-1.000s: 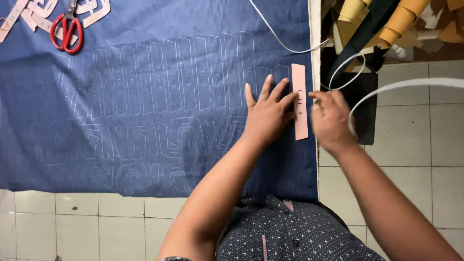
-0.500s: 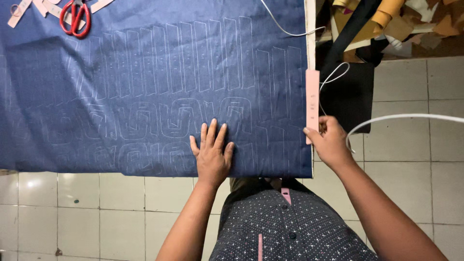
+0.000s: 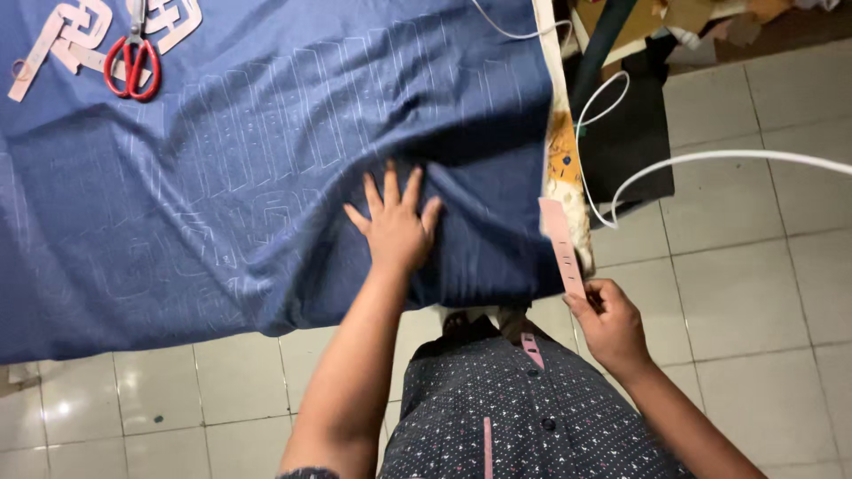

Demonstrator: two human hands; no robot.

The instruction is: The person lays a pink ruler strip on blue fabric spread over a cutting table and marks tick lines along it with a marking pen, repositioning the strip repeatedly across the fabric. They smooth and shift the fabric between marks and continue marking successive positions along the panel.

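On the blue fabric [image 3: 222,177], the left hand [image 3: 397,226] presses flat with fingers spread, while just off its right edge the right hand [image 3: 608,319] pinches a pink paper strip [image 3: 562,246].

scissors [image 3: 131,64] far off, open cloth [image 3: 222,177] between
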